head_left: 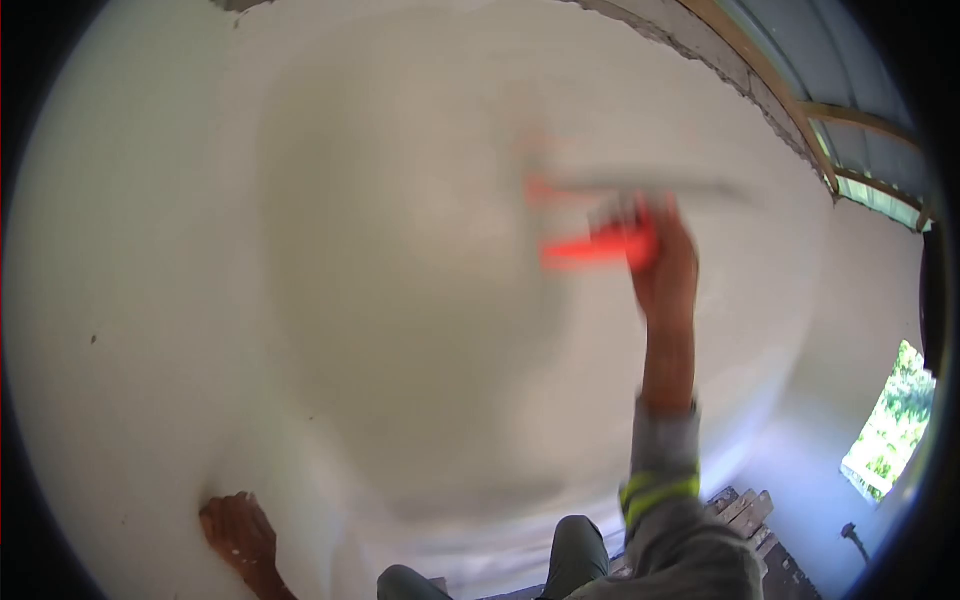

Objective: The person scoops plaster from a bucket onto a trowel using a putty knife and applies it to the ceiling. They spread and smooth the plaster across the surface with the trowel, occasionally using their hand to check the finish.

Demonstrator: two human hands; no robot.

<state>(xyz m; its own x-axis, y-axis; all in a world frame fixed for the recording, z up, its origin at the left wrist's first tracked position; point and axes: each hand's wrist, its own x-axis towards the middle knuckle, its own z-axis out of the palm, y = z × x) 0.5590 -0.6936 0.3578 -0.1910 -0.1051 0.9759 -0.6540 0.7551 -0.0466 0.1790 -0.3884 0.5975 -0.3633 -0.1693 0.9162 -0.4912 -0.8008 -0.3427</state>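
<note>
My right hand (665,255) is wrapped round the red handle of a trowel-like tool (590,250), blurred by motion, in front of the pale plastered wall (420,300). The tool's thin dark blade edge runs above the hand, close to the wall; whether it touches cannot be made out. At the lower left, my left hand (240,532) rests against the wall with its fingers curled in. Whether anything lies inside those fingers is hidden.
Rough, broken plaster edges (740,75) line the wall's top right below a metal roof (830,60) with wooden beams. A window opening (890,425) shows greenery at right. Wooden boards (748,512) lie below, near my knees (578,550).
</note>
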